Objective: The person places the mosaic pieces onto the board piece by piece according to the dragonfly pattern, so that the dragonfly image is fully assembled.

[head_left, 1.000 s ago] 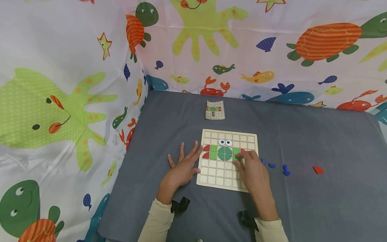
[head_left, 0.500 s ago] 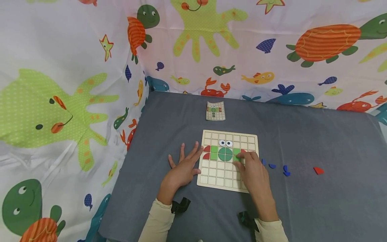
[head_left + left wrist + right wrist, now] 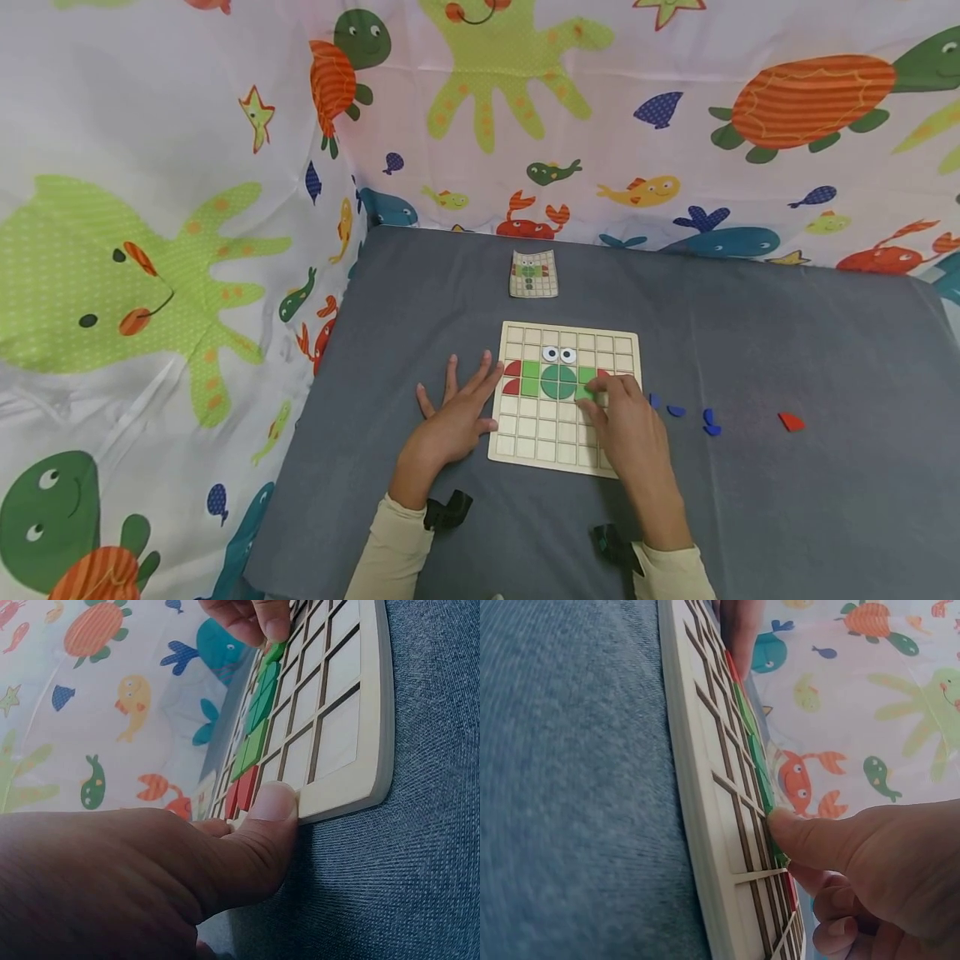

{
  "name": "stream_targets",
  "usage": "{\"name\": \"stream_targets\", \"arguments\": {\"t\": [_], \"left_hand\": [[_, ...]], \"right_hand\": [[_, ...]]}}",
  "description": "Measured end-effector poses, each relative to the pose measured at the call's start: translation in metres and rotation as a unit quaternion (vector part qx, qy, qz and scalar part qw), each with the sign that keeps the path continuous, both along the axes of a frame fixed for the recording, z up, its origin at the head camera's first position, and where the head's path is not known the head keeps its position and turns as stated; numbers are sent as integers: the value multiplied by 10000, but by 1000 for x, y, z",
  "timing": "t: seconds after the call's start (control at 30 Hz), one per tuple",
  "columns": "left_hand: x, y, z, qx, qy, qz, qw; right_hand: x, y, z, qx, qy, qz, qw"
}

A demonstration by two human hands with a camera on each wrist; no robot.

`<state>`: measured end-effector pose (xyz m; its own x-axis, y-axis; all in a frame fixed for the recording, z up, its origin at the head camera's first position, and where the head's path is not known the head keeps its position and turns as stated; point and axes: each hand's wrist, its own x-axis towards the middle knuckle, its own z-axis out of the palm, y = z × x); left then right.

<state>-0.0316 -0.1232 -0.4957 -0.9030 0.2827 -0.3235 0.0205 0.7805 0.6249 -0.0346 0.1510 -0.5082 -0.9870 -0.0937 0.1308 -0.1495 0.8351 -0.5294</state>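
A square wooden grid board (image 3: 543, 425) lies on the grey cloth, with flat coloured tiles set in its cells. My right hand (image 3: 628, 429) is over the board's right part, thumb and fingertips pinching a light green square tile (image 3: 585, 392). In the right wrist view my thumb (image 3: 799, 829) touches the green row and the other fingers are curled. My left hand (image 3: 450, 421) spreads its fingers at the board's left edge; in the left wrist view its thumb (image 3: 274, 806) rests on the rim. A dark green circle (image 3: 558, 381) and two eye tiles (image 3: 558, 354) sit mid-board.
Behind the board lies a small pattern card (image 3: 533, 275). Several blue pieces (image 3: 676, 411) and a red piece (image 3: 791, 422) lie to the right on the grey cloth (image 3: 825, 508). A sea-animal print curtain (image 3: 480, 183) hangs behind and at the left.
Both hands and the board stay where they were. Only the head view shifts very slightly.
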Motion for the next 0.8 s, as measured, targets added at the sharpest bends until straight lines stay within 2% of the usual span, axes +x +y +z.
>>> {"name": "stream_targets", "arguments": {"t": [0.8], "left_hand": [[0,1,-1,9,-69,45,10000]], "right_hand": [[0,1,0,167,86,200,9996]]}}
